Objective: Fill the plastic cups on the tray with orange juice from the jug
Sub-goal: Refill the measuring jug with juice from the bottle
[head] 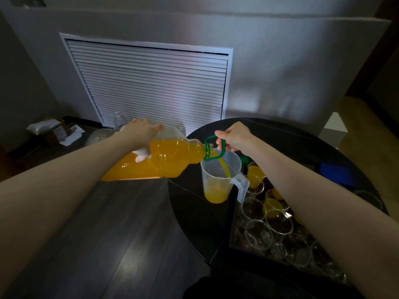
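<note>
Bottle [164, 158] tipped on its side, juice [225, 169] streaming from its mouth into the jug [220, 175].
Left hand [140, 134] wraps the bottle's rear, fingers curled round it, thumb tip showing underneath. Right hand [235, 137] has fingers hooked through the green carry handle [212, 147] at the neck. Bottle roughly two-thirds full of orange liquid. Jug is clear, stands upright on the round black table [194, 203], handle toward the tray [234, 234]; juice only in its bottom quarter. Tray sits just right of the jug, holding clear cups [259, 231]. About three at the far end show juice; at least five nearer ones look empty. Full count impossible, the right arm hides part of the tray.
</note>
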